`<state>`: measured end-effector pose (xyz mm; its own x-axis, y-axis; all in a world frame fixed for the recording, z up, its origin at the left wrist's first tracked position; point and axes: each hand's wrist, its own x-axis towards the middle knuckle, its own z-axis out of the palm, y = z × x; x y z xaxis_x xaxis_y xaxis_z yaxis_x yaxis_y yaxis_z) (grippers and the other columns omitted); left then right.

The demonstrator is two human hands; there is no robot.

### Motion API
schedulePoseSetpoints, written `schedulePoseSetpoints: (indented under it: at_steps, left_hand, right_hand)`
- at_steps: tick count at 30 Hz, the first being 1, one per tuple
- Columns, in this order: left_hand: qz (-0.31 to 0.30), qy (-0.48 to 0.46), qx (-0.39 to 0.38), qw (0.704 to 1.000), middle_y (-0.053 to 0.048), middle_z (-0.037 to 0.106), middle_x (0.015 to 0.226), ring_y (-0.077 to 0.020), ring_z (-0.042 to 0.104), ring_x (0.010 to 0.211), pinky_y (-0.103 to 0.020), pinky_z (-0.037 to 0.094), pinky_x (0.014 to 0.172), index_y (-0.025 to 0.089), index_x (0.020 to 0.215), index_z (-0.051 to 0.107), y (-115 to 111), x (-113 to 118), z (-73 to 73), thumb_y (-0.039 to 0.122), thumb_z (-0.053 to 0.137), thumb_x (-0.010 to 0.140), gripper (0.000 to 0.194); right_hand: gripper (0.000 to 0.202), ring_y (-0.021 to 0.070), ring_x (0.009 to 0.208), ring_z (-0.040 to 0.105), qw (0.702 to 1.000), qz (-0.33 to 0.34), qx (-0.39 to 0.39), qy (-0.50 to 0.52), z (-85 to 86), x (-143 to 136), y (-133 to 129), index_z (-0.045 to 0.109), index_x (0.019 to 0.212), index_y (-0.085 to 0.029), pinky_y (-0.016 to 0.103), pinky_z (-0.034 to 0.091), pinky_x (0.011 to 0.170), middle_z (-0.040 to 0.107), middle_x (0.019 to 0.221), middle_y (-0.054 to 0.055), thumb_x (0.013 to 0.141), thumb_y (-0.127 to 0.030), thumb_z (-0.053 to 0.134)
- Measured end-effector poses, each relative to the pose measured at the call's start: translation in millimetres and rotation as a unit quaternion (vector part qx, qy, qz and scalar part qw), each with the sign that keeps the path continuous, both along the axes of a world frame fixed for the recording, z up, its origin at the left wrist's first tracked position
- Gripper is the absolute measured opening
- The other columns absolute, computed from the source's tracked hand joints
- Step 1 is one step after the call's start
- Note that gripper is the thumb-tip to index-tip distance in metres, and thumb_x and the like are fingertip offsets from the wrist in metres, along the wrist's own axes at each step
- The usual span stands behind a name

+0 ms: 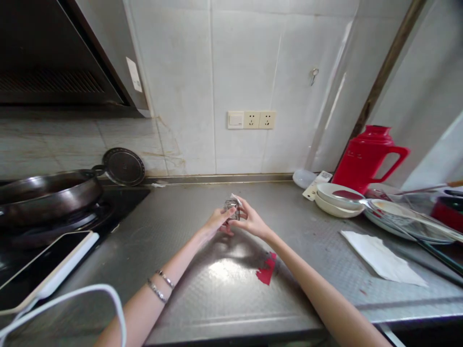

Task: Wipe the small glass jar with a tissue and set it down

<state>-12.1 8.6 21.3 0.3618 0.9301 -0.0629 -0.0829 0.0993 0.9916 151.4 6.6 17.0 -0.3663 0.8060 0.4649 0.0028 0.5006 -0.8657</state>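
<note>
Head view: both hands [237, 220] around packet [232, 209]

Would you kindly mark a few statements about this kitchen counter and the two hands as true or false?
1. Both hands, left hand and right hand, hold a small clear packet. True.
2. The jug at the right is blue. False: it is red.
3. A wok sits on the stove at the left. True.
4. The left wrist is bare. False: it wears bracelets.
5. A white napkin lies on the counter. True.
</note>
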Motion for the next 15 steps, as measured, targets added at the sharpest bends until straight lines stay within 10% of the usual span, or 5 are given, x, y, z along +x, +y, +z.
schedulePoseSetpoints:
  at_steps: [9, 15]
  left_hand:
    - [-0.003, 0.066, 0.154, 0.986, -0.012, 0.065, 0.106, -0.0193, 0.066, 0.076, -0.036, 0.055, 0.074, 0.022, 0.145, 0.016, 7, 4, -13.8, 0.034, 0.090, 0.045, 0.126]
    - [0.077, 0.108, 0.283, 0.950, -0.012, 0.064, 0.115, -0.0264, 0.062, 0.104, -0.040, 0.047, 0.093, 0.018, 0.133, 0.037, 7, 9, -27.3, 0.030, 0.085, 0.054, 0.093]
  right_hand:
    - [0.064, 0.0227, 0.094, 0.067, 0.990, -0.058, -0.097, 0.085, 7.5, 1, 3, 0.054, 0.124, -0.021, 0.037, 0.055, 0.082, 0.067, 0.109, 0.006, 0.065, -0.033, 0.076]
    - [0.064, 0.0222, 0.101, 0.065, 0.995, -0.015, -0.083, 0.058, 8.8, -6, -4, 0.053, 0.126, -0.022, 0.038, 0.053, 0.089, 0.064, 0.120, 0.006, 0.067, -0.031, 0.074]
